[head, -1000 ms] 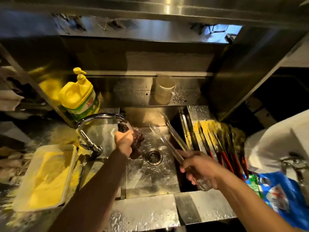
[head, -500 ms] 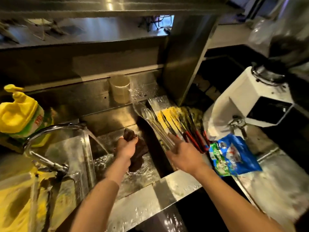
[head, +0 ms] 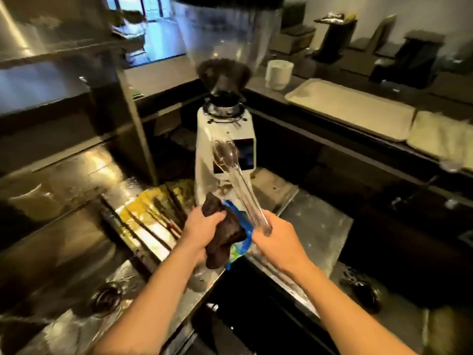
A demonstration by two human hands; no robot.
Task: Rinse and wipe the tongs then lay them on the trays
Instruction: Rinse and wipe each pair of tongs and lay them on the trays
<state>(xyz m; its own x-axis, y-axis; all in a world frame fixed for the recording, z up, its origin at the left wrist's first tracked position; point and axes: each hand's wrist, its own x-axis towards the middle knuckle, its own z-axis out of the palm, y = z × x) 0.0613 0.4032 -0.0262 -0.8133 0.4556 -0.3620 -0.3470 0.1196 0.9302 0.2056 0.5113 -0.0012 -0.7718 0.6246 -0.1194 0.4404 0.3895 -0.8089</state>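
My right hand (head: 275,238) grips the hinge end of clear plastic tongs (head: 236,180), whose tips point up and away in front of a white grinder. Just to their left, my left hand (head: 203,226) clutches a dark brown cloth (head: 224,239); the cloth does not touch the tongs. Several other tongs with dark and red handles (head: 158,216) lie on a yellow cloth beside the sink. A beige tray (head: 350,108) rests on the far counter to the right.
The white coffee grinder (head: 225,139) with a clear hopper stands straight ahead. A blue packet (head: 238,249) lies under the cloth. The sink drain (head: 107,298) is at lower left. A white cup (head: 279,74) and folded pale towels (head: 440,134) sit near the tray.
The view has swung right, away from the sink and tap. Both hands came out of the basin; the cloth and the clear tongs are now held up in front of the grinder.
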